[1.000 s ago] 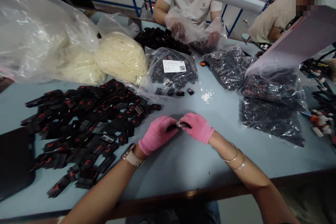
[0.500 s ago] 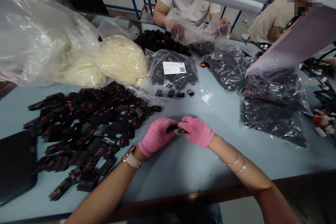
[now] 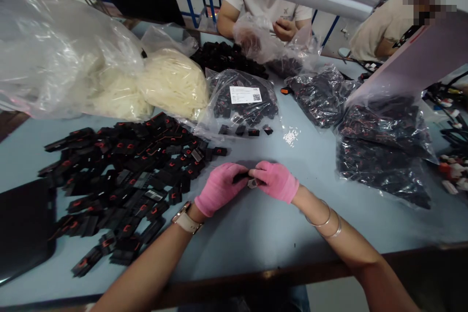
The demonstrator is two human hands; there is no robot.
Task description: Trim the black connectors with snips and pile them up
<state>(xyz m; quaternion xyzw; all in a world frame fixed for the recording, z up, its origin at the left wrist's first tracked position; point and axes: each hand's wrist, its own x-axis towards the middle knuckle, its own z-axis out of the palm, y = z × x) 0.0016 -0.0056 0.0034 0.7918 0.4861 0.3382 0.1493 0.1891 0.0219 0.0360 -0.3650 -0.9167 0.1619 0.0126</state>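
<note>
Both hands wear pink gloves and meet above the near middle of the blue-grey table point(image 3: 314, 219). My left hand point(image 3: 221, 189) is closed around a black connector housing point(image 3: 240, 176), mostly hidden by the fingers. My right hand point(image 3: 276, 181) is pinched against the housing's right end. A small greyish end piece point(image 3: 252, 183) shows below its fingertips; whether it belongs to the housing I cannot tell. Left of my hands spreads a loose pile of black connector housings point(image 3: 124, 175) with red-orange clips. Tiny white pins point(image 3: 290, 136) lie scattered beyond my right hand.
A labelled bag of black parts point(image 3: 243, 107) stands ahead, beside bags of cream-coloured pieces point(image 3: 175, 83). More bags of black parts point(image 3: 380, 170) lie at right. A black tray point(image 3: 25, 229) sits at the left edge. Across the table, a co-worker point(image 3: 266, 7) handles a clear bag.
My hands stay together at nearly the same spot, and the greyish end piece appears slightly turned. The co-worker's hand opposite has moved from the bag's side to the front of their chest.
</note>
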